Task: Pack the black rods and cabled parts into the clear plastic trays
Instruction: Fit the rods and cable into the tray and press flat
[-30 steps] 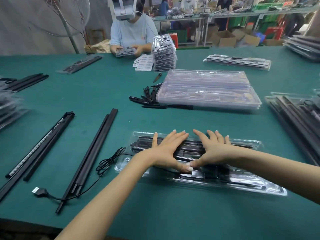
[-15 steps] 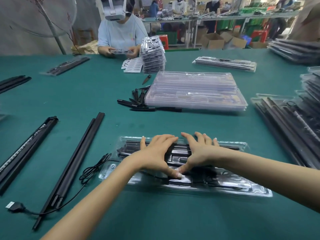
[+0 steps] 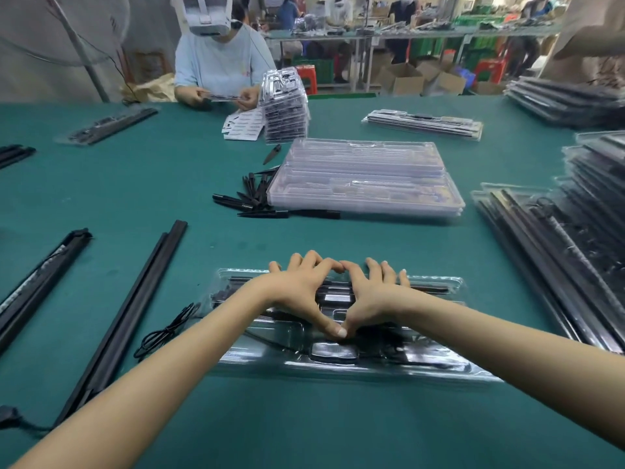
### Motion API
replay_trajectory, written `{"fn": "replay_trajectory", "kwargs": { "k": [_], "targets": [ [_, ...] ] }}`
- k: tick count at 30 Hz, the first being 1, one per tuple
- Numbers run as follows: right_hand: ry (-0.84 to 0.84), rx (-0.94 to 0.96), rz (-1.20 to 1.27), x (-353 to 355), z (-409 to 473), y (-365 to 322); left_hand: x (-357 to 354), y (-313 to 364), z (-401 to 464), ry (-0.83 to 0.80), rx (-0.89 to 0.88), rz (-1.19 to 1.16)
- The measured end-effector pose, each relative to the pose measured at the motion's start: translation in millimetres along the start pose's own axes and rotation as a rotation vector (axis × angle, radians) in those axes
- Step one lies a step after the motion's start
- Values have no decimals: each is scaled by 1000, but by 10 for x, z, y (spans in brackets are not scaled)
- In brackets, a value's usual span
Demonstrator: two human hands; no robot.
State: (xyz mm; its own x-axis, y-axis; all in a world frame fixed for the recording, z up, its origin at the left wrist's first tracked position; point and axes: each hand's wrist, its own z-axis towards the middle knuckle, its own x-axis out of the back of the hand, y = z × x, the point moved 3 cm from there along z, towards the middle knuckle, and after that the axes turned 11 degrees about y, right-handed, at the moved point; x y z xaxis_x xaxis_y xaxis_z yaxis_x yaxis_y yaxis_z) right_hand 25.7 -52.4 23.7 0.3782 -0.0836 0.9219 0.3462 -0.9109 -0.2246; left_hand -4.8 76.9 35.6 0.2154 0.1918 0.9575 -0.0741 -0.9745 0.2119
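Two bare hands press down side by side on a clear plastic tray (image 3: pixel 338 363) lying on a green table (image 3: pixel 304 424), at 6 o'clock in the view. The left hand (image 3: pixel 301 292) and right hand (image 3: pixel 372 296) lie flat with fingers spread and gripping nothing; their thumbs meet at the tray's middle. Inside the tray sit black rods (image 3: pixel 429 290) and dark cabled parts. At 8 o'clock, loose black rods (image 3: pixel 135 313) lie beside a coiled black cable (image 3: pixel 169 333). At 12 o'clock rests a stack of empty clear trays (image 3: pixel 365 177), with small black pieces (image 3: pixel 253 198) just left of it. At 3 o'clock, filled trays (image 3: pixel 558 258) are piled.
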Motion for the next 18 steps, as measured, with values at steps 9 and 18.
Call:
{"fn": "replay_trajectory", "kwargs": {
  "k": [9,18],
  "targets": [
    [-18,-4,-8,8,15,-3,-57,20,71,-8,19,35],
    [-4,-15,-20,-8,43,0,-74,19,98,16,7,67]
  ]
}}
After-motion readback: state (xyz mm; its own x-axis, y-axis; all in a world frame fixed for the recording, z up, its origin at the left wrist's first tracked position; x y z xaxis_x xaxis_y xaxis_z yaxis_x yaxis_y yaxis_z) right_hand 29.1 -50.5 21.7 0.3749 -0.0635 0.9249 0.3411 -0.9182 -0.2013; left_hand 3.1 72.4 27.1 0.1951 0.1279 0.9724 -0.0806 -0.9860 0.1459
